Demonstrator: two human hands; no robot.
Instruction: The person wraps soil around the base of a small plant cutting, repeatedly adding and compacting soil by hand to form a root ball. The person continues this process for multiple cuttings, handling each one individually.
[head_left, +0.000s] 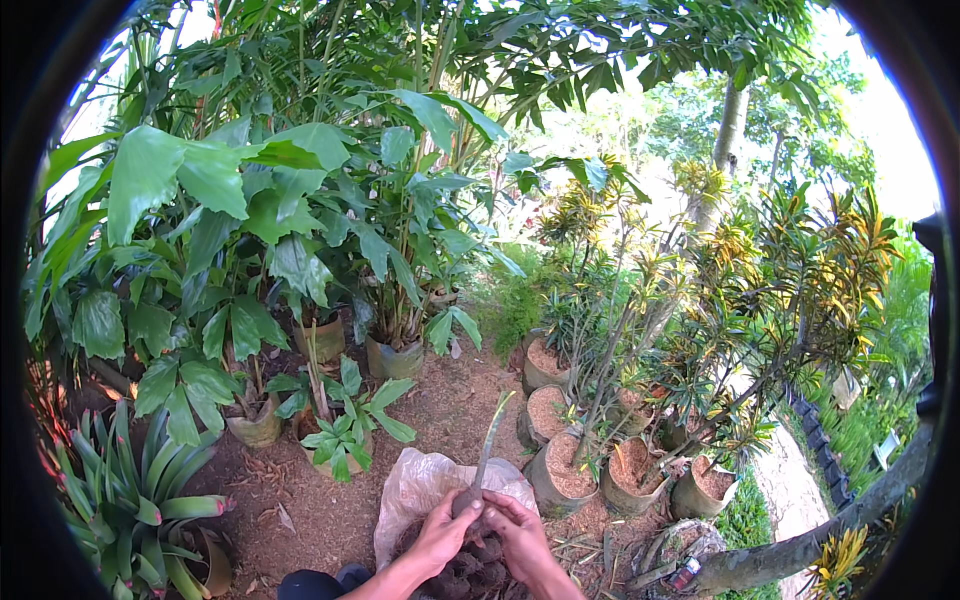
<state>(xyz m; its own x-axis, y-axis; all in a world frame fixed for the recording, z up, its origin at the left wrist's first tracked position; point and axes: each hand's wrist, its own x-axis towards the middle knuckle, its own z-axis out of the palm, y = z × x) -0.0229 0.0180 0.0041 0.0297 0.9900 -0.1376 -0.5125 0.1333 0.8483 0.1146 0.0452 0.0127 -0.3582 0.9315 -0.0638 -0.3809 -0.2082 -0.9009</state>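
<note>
A plant bulb (469, 501) with a tall green stem cut off at the top (491, 439) stands upright between both hands. My left hand (444, 529) grips it from the left, thumb laid across its front. From the right, my right hand (517, 534) touches the lower side of the bulb with bent fingers; how firmly it holds is hard to see. Directly beneath lies a pale plastic sack (401, 491), opened out, with a heap of dark brown bulbs (469, 570) in it. The hands hide part of the heap.
Potted palms with broad leaves (394, 356) stand ahead and to the left. A spiky bromeliad (142, 495) grows at lower left. Several crotons in grow bags (562, 480) stand to the right. A leaning trunk (772, 566) crosses the lower right, near a small dark red object (684, 574).
</note>
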